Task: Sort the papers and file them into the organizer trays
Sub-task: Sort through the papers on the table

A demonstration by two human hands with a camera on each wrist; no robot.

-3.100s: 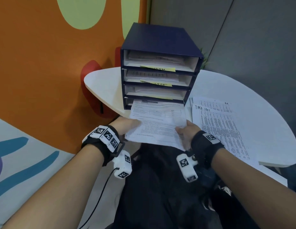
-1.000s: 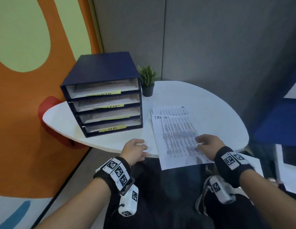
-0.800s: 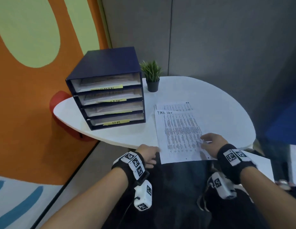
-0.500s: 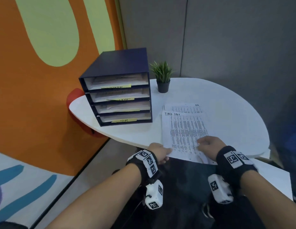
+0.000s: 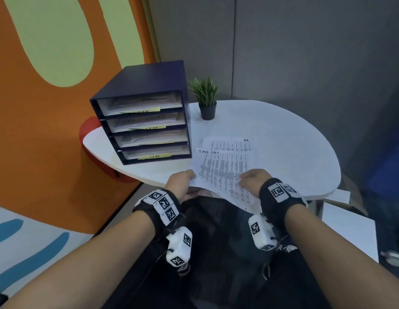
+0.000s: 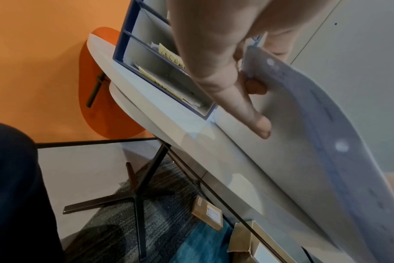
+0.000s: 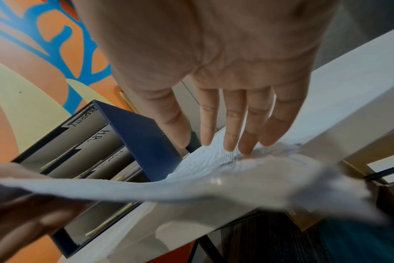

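At your far left the navy organizer stood near the left end of the white table, its four trays facing you, each already holding paper and carrying a yellow label; only the bottom one, "HR", read clearly. Just beside its right wall, farther back, sat a small potted plant.

Your left hand was at the table's near rim, pinching the lower left corner of the top sheet, thumb underneath and fingers on top, so that edge was bowed up off the pile. That sheet, headed with a handwritten "Task list", lay over at least one other printed sheet, whose top strip showed beyond it. Your right hand lay flat on the sheet's right side with fingers straight, pressing and not gripping.

I judge you were mid-pickup of the next paper to file. The next move called for lifting that sheet clear without dragging the one under it, reading its heading, and matching it to a tray label.

The papers overhung the near rim toward your lap, so a slip would have dropped them to the floor. Bare tabletop lay to the right and behind the pile, and the path from sheet to tray mouths was unobstructed.
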